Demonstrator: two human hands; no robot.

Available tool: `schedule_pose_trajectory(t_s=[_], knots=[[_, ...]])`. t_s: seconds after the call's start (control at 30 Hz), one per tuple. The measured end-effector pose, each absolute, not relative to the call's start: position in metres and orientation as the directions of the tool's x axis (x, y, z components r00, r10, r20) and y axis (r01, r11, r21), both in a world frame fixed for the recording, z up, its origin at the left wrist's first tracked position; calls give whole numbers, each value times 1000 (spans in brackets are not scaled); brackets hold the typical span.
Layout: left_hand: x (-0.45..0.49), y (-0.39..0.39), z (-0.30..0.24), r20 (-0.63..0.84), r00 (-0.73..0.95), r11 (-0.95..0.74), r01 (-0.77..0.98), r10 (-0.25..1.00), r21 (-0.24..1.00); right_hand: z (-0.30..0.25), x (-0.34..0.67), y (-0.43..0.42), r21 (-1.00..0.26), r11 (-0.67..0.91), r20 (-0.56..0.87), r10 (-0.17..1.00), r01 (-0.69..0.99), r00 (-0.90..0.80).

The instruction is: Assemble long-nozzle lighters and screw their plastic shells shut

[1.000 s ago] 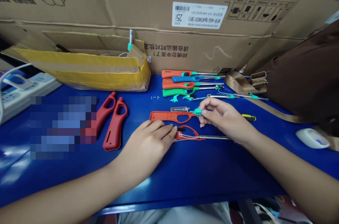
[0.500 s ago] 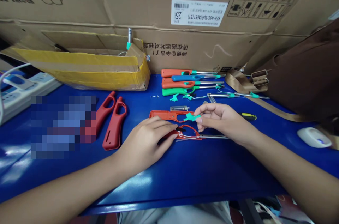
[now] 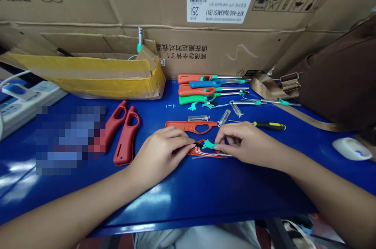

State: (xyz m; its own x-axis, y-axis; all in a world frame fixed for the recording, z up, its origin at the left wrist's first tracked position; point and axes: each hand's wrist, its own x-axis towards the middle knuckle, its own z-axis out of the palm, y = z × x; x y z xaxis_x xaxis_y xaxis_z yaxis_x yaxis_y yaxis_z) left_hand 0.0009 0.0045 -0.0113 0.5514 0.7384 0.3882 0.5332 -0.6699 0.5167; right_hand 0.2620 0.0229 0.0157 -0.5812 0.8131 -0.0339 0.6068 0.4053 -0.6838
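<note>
My right hand (image 3: 246,141) pinches a small teal trigger piece (image 3: 209,144) over the finger loop of an opened orange lighter half (image 3: 219,154). White wires run through that half, and its metal tube passes under my right hand. My left hand (image 3: 169,145) covers the handle end of this half. Its thumb and forefinger are closed on a small black part (image 3: 199,144) with wires, close to the teal trigger; whether the two parts touch I cannot tell. Just beyond my hands lies the other orange shell half (image 3: 179,126).
Clear fuel tanks (image 3: 198,118) and a yellow-black screwdriver (image 3: 269,125) lie beyond my hands. Several assembled lighters (image 3: 196,91) sit farther back. Red handles (image 3: 126,139) lie left, near a taped carton (image 3: 117,84) and a power strip (image 3: 35,104). A white mouse (image 3: 351,149) is at right.
My right hand has brought the teal trigger down and nearer, from above the far shell half to the wired half. My left hand has stayed nearly in place.
</note>
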Motion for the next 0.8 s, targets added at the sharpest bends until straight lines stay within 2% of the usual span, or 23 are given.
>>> schedule_pose_trajectory(t_s=[0.1,0.23,0.33,0.47,0.53,0.67,0.8], knots=[[2,3,-10,368,543,-649,535,755,541,19,265,23,-616,549,44,741,566,-670],[2,3,-8,364,543,-642,515,757,568,23,261,20,-641,552,36,715,533,-698],[2,3,-9,373,530,-637,502,761,586,20,257,18,-677,477,-23,748,561,-664],[2,3,-9,348,513,-606,520,785,602,15,254,15,-762,289,-130,808,580,-574],[3,3,-8,335,504,-592,532,796,606,14,253,15,-770,272,-139,811,577,-568],[2,1,-7,354,521,-619,527,777,582,15,252,14,-705,432,-37,770,563,-637],[1,-3,-4,406,587,-713,563,700,418,16,253,10,-634,543,12,719,551,-695]])
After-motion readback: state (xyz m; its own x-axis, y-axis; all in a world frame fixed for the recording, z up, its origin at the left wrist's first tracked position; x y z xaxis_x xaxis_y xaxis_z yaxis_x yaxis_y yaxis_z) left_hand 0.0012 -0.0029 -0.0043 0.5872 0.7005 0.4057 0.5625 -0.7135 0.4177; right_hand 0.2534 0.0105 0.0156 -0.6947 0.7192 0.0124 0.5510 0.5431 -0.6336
